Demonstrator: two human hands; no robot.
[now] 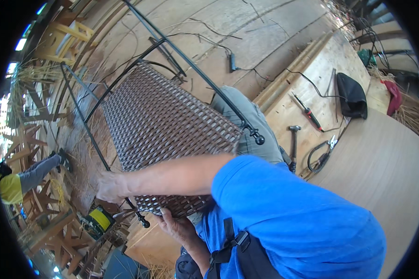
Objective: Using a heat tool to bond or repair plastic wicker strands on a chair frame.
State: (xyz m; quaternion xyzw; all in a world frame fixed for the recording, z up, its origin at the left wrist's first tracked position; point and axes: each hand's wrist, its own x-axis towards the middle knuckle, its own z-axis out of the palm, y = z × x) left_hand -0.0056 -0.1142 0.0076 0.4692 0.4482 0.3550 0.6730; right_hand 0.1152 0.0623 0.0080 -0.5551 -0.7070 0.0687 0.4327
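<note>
A brown woven wicker panel (163, 121) sits stretched on a black metal tube frame (191, 65) and rests tilted over my knee (246, 118). My right hand (109, 186), on an arm in a blue sleeve reaching across, grips the frame's thin black bar at the panel's near left edge. Just below it, my left hand (177, 225) holds the panel's near woven edge with the fingers curled under it. A black frame foot (145, 224) pokes out between the two hands.
On the wooden bench to the right lie a hammer (293, 139), a red-and-black screwdriver (308, 111), snips (329, 143), a black pouch (351, 95) and a black cable (233, 63). Another person in yellow (9, 188) crouches far left among wooden frames (60, 232). A yellow-and-black container (99, 219) stands below.
</note>
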